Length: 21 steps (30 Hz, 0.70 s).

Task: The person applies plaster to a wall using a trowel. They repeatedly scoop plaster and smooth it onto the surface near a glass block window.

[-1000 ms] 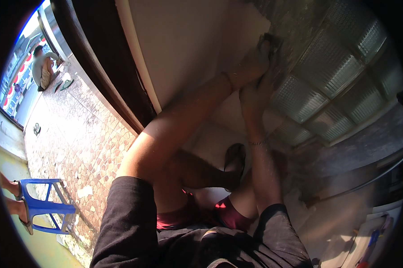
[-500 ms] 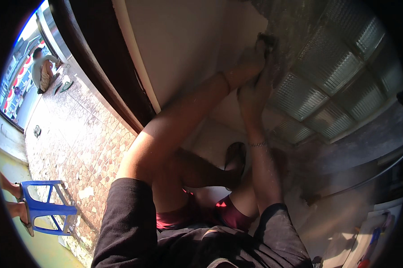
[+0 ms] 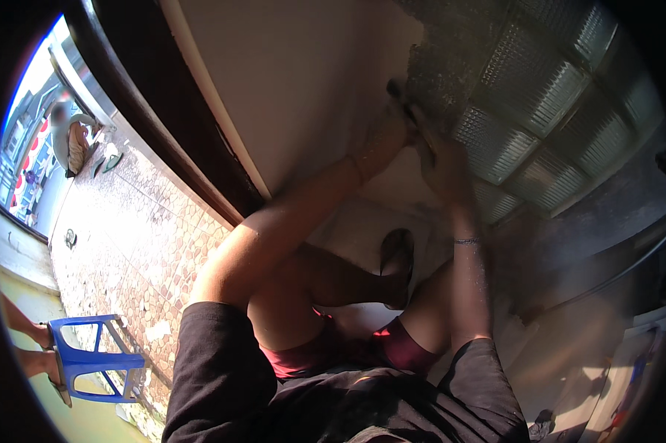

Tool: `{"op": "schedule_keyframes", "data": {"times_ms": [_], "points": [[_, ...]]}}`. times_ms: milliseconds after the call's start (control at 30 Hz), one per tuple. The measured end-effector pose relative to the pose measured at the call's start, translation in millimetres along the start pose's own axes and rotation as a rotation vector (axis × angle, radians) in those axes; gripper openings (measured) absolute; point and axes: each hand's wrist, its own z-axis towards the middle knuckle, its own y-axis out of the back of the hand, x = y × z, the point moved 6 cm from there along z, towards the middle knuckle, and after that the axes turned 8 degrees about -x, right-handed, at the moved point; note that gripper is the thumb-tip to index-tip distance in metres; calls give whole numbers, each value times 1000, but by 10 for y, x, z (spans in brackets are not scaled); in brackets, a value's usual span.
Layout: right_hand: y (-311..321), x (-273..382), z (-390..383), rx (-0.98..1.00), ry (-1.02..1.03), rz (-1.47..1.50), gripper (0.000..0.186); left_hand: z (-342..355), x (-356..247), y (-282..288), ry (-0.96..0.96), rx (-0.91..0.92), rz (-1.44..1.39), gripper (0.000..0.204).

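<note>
Both my hands are raised in front of the pale wall (image 3: 303,88), close to the rough grey edge beside the glass blocks (image 3: 528,77). My left hand (image 3: 393,139) is closed around a dark tool (image 3: 396,91) with a rounded end; shadow and blur hide its exact kind. My right hand (image 3: 446,164) is closed too, on a narrow, dark-edged part that lies against the left hand's grip. Whether this is the same tool or a separate piece, I cannot tell. Dust hangs around my forearms.
A dark wooden door frame (image 3: 148,96) stands to the left. Beyond it are stone-patterned paving (image 3: 126,236), a blue plastic stool (image 3: 100,359) with a person's feet against it, and another person crouching (image 3: 74,144) by sandals. A thin curved hose or rod (image 3: 613,279) lies at right.
The tool and my left hand have shifted left and slightly down, away from the glass blocks. My right hand has moved a little right and down. The whole view has turned slightly.
</note>
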Motion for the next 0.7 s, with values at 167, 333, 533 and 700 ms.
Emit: {"op": "schedule_keyframes", "data": {"times_ms": [167, 333, 533, 700], "points": [[265, -153, -235, -4, 90, -264, 24, -171, 653, -40, -322, 479, 1205, 27], [601, -409, -404, 12, 5, -364, 29, -547, 1071, 6, -344, 891, 1595, 37], [972, -730, -616, 16, -122, -554, 38, -655, 1180, 125, -405, 1136, 1308, 45], [1194, -899, -781, 0, -235, -516, 28, -498, 1049, 150, -657, 1022, 1427, 45]]}}
